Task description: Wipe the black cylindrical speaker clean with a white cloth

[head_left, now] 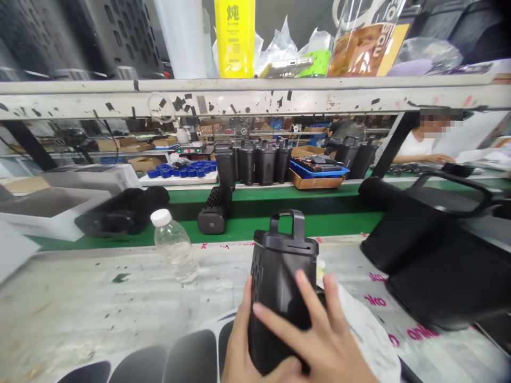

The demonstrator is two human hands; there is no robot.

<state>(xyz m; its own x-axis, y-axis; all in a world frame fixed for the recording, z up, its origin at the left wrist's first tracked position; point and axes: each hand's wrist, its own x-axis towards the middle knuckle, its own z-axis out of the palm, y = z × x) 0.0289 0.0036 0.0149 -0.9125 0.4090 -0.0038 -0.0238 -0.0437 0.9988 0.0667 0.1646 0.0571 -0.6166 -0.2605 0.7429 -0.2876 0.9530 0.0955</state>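
A black ribbed housing (279, 266) with a loop handle on top stands upright on the worktable (99, 308) right in front of me. My left hand (236, 346) wraps its lower left side. My right hand (319, 340) lies across its front with fingers spread, pressing on the lower part. Both hands hold the same housing; its base is hidden behind them.
A clear water bottle (175, 250) stands left of the housing. Large black units (423, 255) crowd the right. On the green belt (247, 226) lie another housing (213, 213) and a black unit (120, 213). Behind stand more housings (255, 159) and blue caps (181, 171). A co-worker (419, 143) sits far right.
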